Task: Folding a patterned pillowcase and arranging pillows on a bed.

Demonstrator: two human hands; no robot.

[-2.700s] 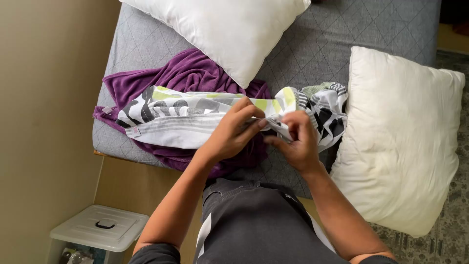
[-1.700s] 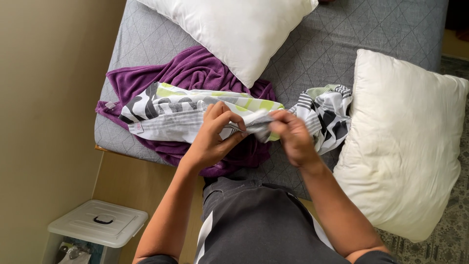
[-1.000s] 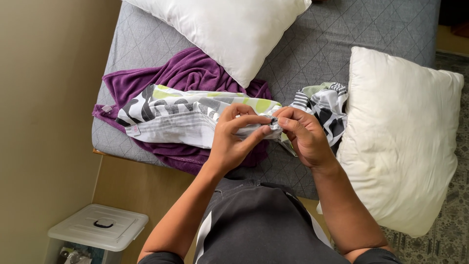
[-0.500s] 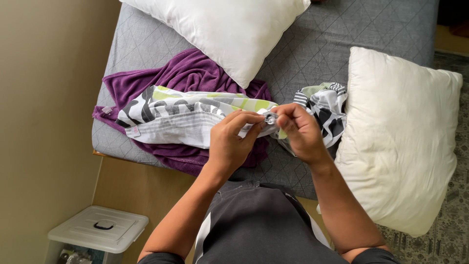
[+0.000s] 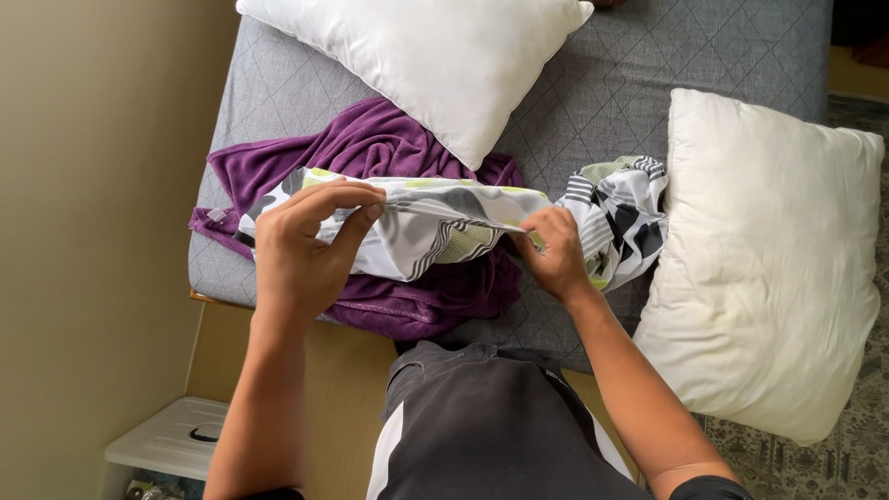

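Since earlier, my left hand and right hand have slid apart at frame centre, fingers pinching the patterned pillowcase edge, stretched but unfilled.

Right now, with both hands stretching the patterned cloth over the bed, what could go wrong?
The right hand pinches only an edge of the patterned cloth, so it might slip free. The cloth's bunched end lies against the right pillow and could snag or drag on it. The purple blanket underneath hangs over the mattress edge and may get pulled off.
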